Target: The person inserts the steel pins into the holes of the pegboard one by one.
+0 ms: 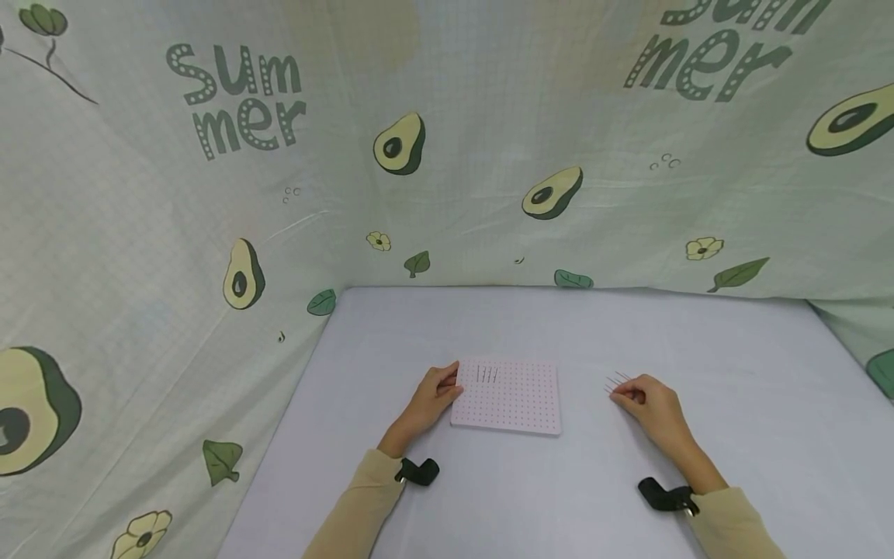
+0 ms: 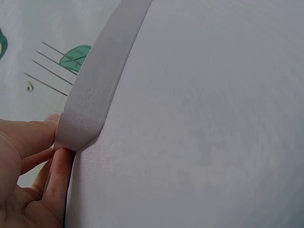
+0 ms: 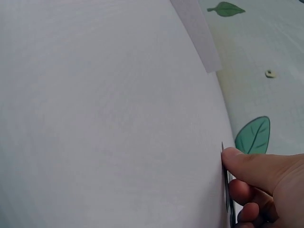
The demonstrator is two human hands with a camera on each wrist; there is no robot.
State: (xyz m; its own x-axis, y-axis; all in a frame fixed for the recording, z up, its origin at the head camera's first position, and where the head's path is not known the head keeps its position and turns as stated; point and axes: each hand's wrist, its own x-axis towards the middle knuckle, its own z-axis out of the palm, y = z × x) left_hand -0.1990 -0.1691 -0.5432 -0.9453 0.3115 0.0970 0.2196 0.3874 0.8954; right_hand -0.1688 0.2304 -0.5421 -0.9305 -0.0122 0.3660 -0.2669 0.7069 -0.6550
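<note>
A pale pink board (image 1: 517, 407) with rows of small holes lies on the table. Several thin metal needles (image 2: 52, 71) stand upright in it, in a row near its upper left corner. My left hand (image 1: 426, 400) grips the board's left edge, thumb and fingers around the side. To the right of the board, my right hand (image 1: 653, 410) is low over the table, with thumb and fingers pinching a thin dark needle (image 3: 225, 178). Several loose needles (image 1: 618, 379) show at its fingertips; whether all of them are held or some lie on the table, I cannot tell.
The white tabletop (image 1: 391, 334) runs back to a hanging cloth (image 1: 475, 233) printed with avocados and leaves. More of this cloth hangs along the left side. A black wrist camera (image 1: 419, 471) sits on the left forearm, another camera (image 1: 663, 495) on the right.
</note>
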